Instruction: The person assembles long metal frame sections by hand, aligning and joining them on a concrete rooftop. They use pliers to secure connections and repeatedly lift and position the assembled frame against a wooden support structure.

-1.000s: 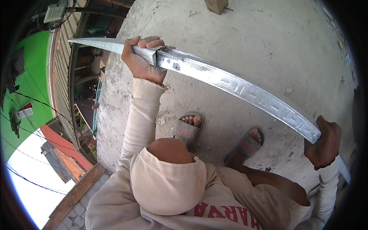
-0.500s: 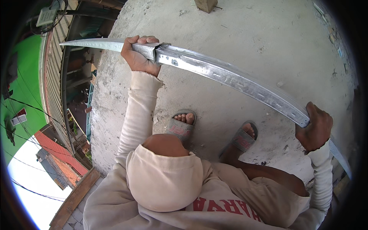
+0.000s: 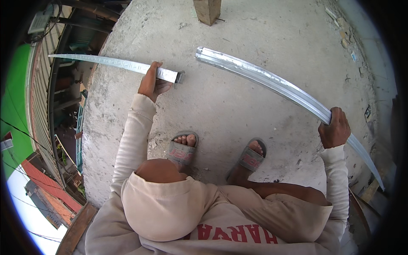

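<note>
My left hand grips one length of shiny galvanized metal channel near its squared, open end. From there the channel runs left, out past the edge of the concrete. Farther right, my right hand is closed around a second metal channel. That piece slants from the upper middle down to the right, and its far tail reaches beyond my hand toward the rim. A gap separates the facing ends of the two channels. My palms and the undersides of both pieces are hidden.
Rough grey concrete slab lies under my sandalled feet. A wooden post stands at the far middle. Past the slab's left edge, roofs, wires and a green wall appear lower down. Debris lines the right side.
The two channels, joined end to end at my left hand before, are now apart. My left hand has drawn its piece left, and the right channel's freed end shows.
</note>
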The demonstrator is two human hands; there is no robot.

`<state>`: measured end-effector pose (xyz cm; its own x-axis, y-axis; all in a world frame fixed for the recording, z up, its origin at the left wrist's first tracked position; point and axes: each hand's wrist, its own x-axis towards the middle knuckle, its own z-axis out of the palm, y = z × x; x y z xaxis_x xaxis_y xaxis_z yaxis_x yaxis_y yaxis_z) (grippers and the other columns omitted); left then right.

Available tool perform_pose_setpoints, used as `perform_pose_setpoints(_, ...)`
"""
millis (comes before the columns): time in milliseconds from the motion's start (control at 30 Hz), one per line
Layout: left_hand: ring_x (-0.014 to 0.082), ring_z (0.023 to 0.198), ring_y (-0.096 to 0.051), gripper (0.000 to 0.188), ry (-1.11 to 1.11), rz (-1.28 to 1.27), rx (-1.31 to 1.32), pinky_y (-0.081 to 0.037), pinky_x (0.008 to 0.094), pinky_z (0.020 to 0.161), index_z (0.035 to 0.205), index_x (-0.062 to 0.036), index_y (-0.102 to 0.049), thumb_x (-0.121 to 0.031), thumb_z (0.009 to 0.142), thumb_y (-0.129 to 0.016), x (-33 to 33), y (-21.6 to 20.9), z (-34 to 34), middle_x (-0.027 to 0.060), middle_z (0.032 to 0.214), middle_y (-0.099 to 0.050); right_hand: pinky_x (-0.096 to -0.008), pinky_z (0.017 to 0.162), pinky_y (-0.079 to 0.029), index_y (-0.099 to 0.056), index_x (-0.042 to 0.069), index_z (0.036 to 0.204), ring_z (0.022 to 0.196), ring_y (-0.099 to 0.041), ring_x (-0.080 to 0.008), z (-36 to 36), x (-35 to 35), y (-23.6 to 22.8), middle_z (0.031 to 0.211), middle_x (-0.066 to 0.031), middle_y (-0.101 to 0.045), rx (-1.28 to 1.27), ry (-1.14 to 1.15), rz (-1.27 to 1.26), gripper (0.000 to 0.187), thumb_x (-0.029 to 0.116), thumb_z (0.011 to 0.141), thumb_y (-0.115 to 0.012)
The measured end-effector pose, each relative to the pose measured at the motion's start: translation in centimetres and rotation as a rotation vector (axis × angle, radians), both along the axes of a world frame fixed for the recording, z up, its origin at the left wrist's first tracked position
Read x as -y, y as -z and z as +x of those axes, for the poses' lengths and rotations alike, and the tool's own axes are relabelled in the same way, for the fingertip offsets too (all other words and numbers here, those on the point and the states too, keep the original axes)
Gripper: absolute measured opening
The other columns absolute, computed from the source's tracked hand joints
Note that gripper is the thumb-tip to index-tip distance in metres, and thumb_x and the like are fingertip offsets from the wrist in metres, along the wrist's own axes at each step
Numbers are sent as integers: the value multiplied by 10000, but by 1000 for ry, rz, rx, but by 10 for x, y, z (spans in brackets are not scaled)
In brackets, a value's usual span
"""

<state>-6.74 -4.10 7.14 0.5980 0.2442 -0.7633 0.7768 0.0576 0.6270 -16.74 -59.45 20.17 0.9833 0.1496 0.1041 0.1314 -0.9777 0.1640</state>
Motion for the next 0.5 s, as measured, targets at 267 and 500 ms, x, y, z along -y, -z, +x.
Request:
perform_pose_setpoints(267, 169, 583, -683, 688, 282, 168, -184, -522, 252, 511, 872, -27, -654, -714, 910, -646, -27, -37, -6, 103, 690, -679, -465, 733, -525, -538, 86, 1017, 881, -624, -349, 6, -4, 32, 923, -110, -589, -243, 110, 21, 389, 79, 730, -801)
perform_pose_setpoints(500, 155, 606, -682, 595, 1169, 134, 55, -526, 289, 552, 838, -59, -677, -640, 967, -654, 22, -152, 26, 80, 660, -678, -468, 849, -571, -602, 76, 1103, 1001, -635, -333, -1, 16, 72, 1026, -107, -616, -427, 210, -56, 416, 144, 765, -836)
